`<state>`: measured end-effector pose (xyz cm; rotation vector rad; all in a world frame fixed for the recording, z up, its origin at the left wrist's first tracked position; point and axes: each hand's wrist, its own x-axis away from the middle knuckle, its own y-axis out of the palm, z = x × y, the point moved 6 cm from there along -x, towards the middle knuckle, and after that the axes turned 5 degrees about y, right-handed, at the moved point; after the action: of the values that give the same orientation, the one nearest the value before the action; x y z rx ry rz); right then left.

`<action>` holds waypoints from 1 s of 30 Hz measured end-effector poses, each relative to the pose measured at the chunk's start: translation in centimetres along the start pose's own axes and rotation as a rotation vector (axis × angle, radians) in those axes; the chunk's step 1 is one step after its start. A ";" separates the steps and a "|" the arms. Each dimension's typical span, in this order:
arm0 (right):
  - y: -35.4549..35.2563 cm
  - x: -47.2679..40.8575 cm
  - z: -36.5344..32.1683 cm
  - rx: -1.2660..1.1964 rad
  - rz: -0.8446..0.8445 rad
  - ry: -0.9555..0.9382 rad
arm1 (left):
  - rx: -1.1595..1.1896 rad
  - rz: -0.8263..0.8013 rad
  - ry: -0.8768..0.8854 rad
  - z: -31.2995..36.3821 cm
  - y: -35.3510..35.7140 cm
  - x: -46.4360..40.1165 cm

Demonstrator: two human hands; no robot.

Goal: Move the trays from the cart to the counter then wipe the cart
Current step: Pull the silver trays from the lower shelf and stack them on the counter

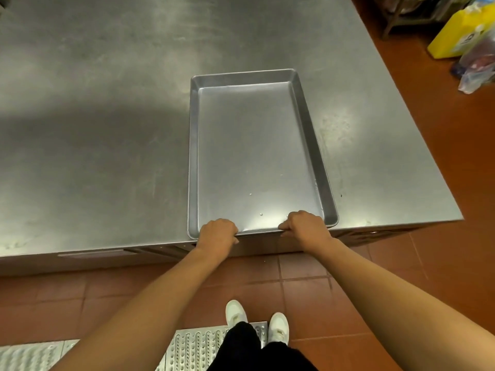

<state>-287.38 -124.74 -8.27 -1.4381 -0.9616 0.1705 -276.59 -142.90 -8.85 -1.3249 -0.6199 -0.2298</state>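
Observation:
A rectangular metal tray (254,145) lies flat on the steel counter (93,116), its near short rim at the counter's front edge. My left hand (218,232) grips that near rim toward the left corner, fingers curled over it. My right hand (305,227) grips the same rim toward the right corner. The tray holds nothing but a few water drops. The cart is not in view.
Red tile floor (442,263) runs in front of and to the right of the counter. A yellow container (455,33) and plastic bags (479,65) stand on the floor at the far right. A perforated metal grate (192,346) lies by my feet.

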 end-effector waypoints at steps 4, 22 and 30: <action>0.6 -0.4 0.2 0.043 0.017 0.025 | -0.063 0.034 0.020 0.2 0.5 0.1; -10.8 6.4 -5.7 -1.077 0.305 -0.038 | 1.254 0.817 -0.080 -8.2 -12.7 12.3; -19.9 12.7 -19.3 -1.214 0.048 -0.675 | 1.378 1.425 -0.102 -6.9 -14.8 36.5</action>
<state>-275.70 -135.03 18.00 -2.6001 -1.7280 0.1001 -252.00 -146.34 22.52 -0.1608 0.2482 1.2344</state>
